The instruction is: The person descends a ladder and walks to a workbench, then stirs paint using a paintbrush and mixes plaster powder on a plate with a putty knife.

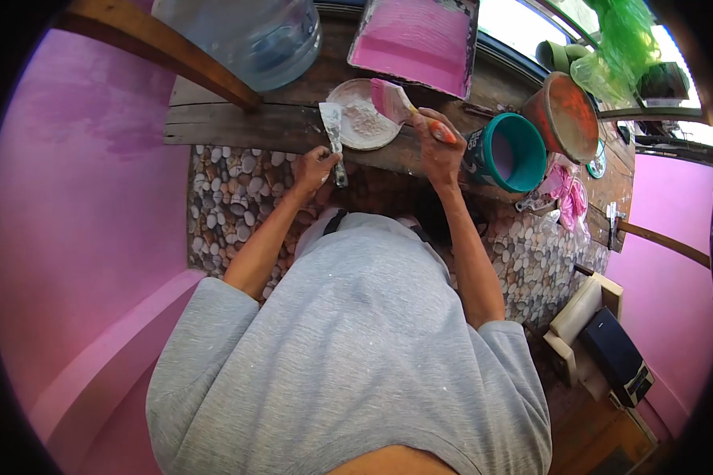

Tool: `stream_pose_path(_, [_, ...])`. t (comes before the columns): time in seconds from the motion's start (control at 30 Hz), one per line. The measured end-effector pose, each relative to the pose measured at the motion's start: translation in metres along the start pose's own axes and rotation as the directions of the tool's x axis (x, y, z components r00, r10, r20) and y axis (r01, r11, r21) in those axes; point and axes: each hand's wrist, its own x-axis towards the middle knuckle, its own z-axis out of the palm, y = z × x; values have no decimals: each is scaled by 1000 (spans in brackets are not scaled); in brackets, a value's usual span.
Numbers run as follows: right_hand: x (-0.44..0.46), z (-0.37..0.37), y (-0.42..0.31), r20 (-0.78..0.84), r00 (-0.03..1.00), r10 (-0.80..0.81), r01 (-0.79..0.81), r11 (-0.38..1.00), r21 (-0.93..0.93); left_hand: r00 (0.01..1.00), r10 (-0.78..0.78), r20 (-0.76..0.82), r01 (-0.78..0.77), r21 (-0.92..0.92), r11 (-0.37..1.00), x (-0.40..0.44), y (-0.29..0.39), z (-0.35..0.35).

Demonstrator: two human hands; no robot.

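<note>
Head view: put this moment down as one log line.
left hand: holding scraper | right hand: holding paintbrush, bristles pink | near both tools: dish, white material inside | right: teal bucket

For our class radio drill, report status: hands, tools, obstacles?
Left hand: gripping scraper. Right hand: gripping paintbrush, pink bristles at edge of bowl. Teal bucket close beside right hand; no obstruction seen.

The right fingers (425,131) partly hide the brush handle (442,131).
</note>
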Motion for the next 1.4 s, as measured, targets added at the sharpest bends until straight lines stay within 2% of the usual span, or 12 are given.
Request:
stream_pose_path(0.2, [-3, 22, -3, 85, 992, -90, 102, 983, -150, 993, -97, 62, 102, -84, 991, 2, 4, -6])
stream_pose_path(0.37, [-3, 30, -1, 80, 992, -95, 108, 979, -172, 985, -132, -114, 147, 128, 981, 12, -2, -5])
stream_pose_path(0.47, [-4, 31, -3, 86, 992, -91, 105, 978, -180, 968, -112, -226, 147, 146, 978, 17, 3, 0])
stream_pose_path(0.6, [-3, 30, -1, 119, 990, -81, 102, 978, -184, 980, -104, -169, 127, 132, 983, 34, -5, -2])
stream_pose_path(0.67, [-2, 31, 2, 111, 987, -114, 134, 971, -199, 975, 128, -180, -93, 193, 977, 51, -20, -3])
stream_pose_path(0.77, [-3, 29, 4, 116, 985, -125, 147, 966, -213, 986, 151, -74, -142, 119, 983, 65, -22, -8])
stream_pose_path(0.87, [-1, 29, 7, 108, 986, -129, 149, 969, -196, 1000, 25, 2, -25, 167, 986, 65, -9, -15])
stream_pose_path(1.03, [-2, 26, 10, 95, 990, -101, 116, 978, -171, 998, 19, 53, -29, 203, 979, 58, 4, -15])
stream_pose_path(1.13, [-3, 20, 16, 100, 985, -144, 162, 966, -199, 996, 38, 77, -55, 232, 971, 55, 5, -8])
stream_pose_path(1.2, [-2, 11, 17, 185, 899, -398, 438, 835, -333, 997, 13, 81, -34, 264, 964, 54, 5, -3])
stream_pose_path(1.33, [-10, 1, 27, 110, 910, -399, 412, 851, -325, 995, -18, 94, -15, 333, 943, 37, 28, 7])
stream_pose_path(1.4, [-13, -3, 24, 18, 997, -77, 79, 975, -207, 995, -26, 101, -9, 334, 943, 33, 31, 13])
